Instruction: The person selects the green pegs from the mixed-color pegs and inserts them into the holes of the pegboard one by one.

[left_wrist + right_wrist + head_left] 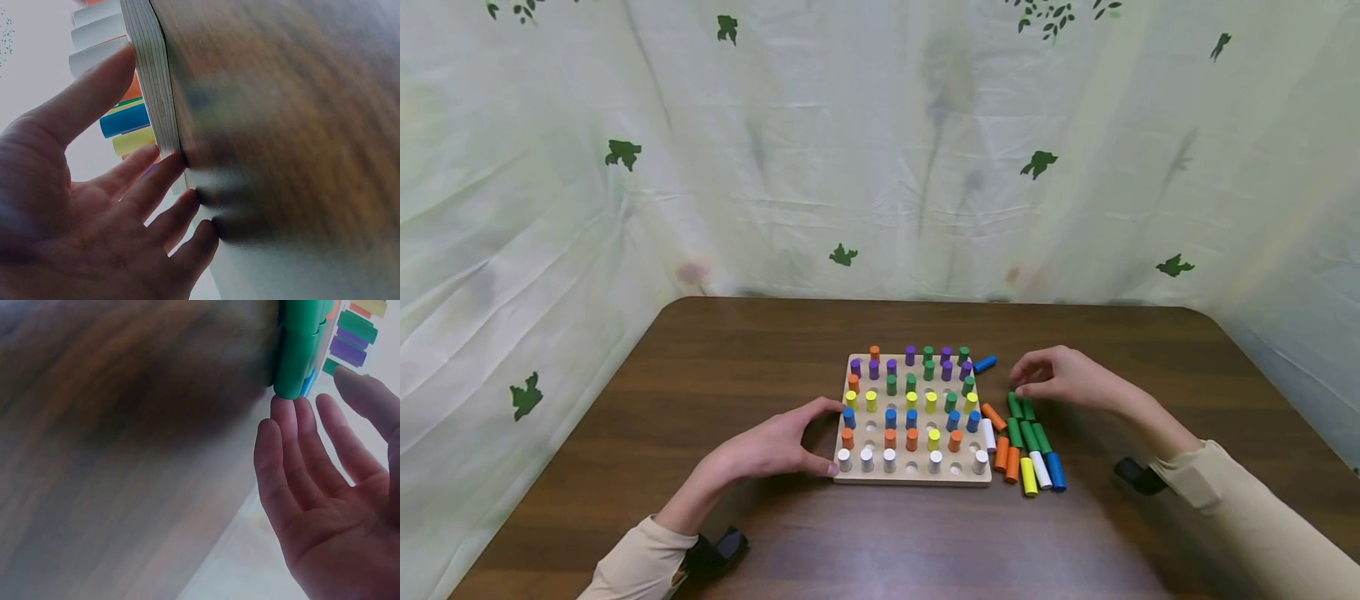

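A pale wooden pegboard (925,479) bears rows of coloured pegs: purple and green at the back, yellow, blue and orange in the middle, white along the front. My left hand (767,443) rests at its left side, thumb at the front corner and fingertips along the edge (152,69). To the right of the board my right hand (1067,379) is over the table with loosely bent fingers and holds nothing. Its fingertips are right at the end of a loose green peg (295,365), the nearest of several green pegs (1015,432).
Beside the board's right edge lie loose orange pegs (1002,454), white pegs (1040,471), a yellow peg (1028,477) and a blue peg (1056,472). Another blue peg (985,364) lies by the back right corner. Behind the brown table (760,333) hangs a pale curtain (880,167).
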Motion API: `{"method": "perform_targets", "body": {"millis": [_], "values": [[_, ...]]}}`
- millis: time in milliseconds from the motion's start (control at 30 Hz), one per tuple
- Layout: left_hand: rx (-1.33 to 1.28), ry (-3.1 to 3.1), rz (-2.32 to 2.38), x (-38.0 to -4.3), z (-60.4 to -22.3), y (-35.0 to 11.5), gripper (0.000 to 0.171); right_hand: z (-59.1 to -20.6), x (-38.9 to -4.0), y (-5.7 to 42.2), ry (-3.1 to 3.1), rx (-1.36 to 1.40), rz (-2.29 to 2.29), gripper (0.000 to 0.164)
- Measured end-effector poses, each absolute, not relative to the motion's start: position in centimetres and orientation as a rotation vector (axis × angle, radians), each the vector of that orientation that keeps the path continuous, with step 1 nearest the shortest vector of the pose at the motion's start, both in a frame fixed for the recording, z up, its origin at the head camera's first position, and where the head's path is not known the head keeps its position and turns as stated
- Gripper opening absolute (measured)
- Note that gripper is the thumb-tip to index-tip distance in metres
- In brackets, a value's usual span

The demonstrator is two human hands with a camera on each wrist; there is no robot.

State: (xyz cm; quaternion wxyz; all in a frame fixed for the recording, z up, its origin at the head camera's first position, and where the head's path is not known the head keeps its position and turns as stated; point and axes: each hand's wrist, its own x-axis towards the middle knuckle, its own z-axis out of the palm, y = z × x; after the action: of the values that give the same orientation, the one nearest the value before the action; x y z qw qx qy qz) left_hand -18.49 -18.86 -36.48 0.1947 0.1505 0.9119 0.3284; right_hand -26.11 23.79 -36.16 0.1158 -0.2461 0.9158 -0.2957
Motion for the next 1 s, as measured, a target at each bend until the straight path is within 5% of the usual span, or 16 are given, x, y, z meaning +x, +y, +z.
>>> {"method": "perform_targets", "body": {"millis": [1000], "values": [[0.457,2.551,0.93,-18.5,-36.5,-19.0,0.077,-37.2,-24.7,23.8,2.701,-0.637,-0.799,0.028]]}}
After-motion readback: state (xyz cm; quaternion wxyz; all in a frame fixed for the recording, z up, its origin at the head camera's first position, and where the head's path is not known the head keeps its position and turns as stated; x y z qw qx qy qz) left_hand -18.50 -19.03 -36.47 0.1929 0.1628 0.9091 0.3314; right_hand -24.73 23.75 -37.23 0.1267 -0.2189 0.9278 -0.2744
